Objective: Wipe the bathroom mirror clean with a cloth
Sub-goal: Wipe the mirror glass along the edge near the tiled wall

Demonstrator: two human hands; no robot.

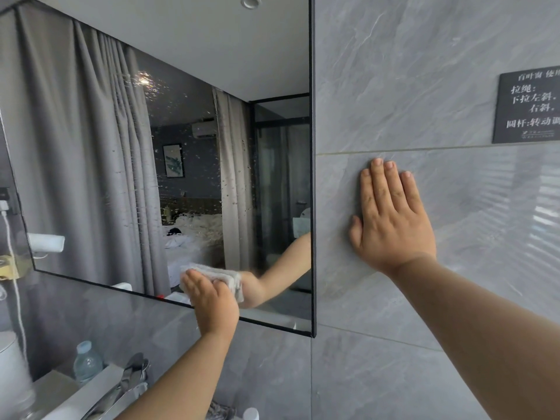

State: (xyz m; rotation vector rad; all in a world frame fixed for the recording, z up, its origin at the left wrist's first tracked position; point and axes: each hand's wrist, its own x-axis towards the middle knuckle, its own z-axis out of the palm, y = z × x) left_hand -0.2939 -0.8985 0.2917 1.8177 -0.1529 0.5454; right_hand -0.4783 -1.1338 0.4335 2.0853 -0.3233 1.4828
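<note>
Wiping is under way low on the mirror [91, 147]: the left hand [212, 301] presses a folded pale cloth [224, 278] flat against the glass at about 6 o'clock on the pane, just above the dark bottom frame edge, fingers laid over the cloth rather than bunched round it, though whether the thumb tucks under it is hidden. The right hand [391, 219] lies spread and flat on the grey wall tile [424, 71] at 3 o'clock from the mirror, holding nothing and seemingly bracing the body. Judging by the glass, the job looks only partly done: a broad scatter of droplets or specks shows across the middle of the pane, from 12 o'clock of the cloth up toward the bright glint near the centre, and more trails run beside the reflected curtain at roughly 1 o'clock. The strip right around the cloth reads cleaner, but the far left portion is too uniform to judge. Most of the central and upper area probably remains to be covered. Below, at 7 o'clock, a water bottle [87, 363] and a chrome tap [130, 380] stand by the basin.
</note>
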